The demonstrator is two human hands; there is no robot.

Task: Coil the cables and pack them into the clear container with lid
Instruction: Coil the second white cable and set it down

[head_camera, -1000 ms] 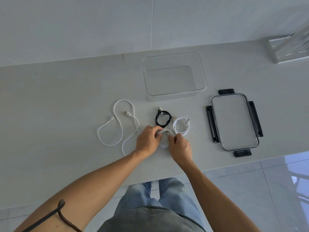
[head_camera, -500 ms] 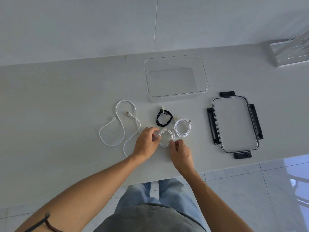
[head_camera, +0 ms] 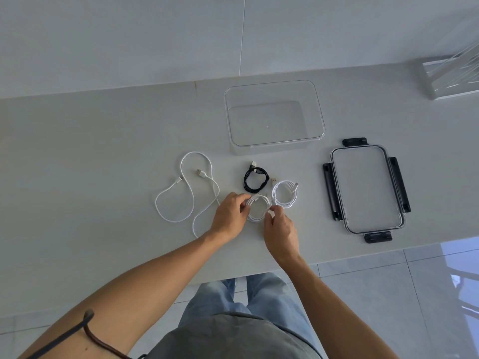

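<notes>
Four cables on pale grey counter, tiled floor below.

- The light is bright, soft and even, like daylight; everything looks pale grey.
- Shadows are very faint on the table, only thin ones under the hands.
- At 4 o'clock the glossy floor shows a blue-white reflection.
- The centre is sharp enough.
- The wide lens bends straight lines near the edges, especially at 2 o'clock and 9 o'clock.
</notes>
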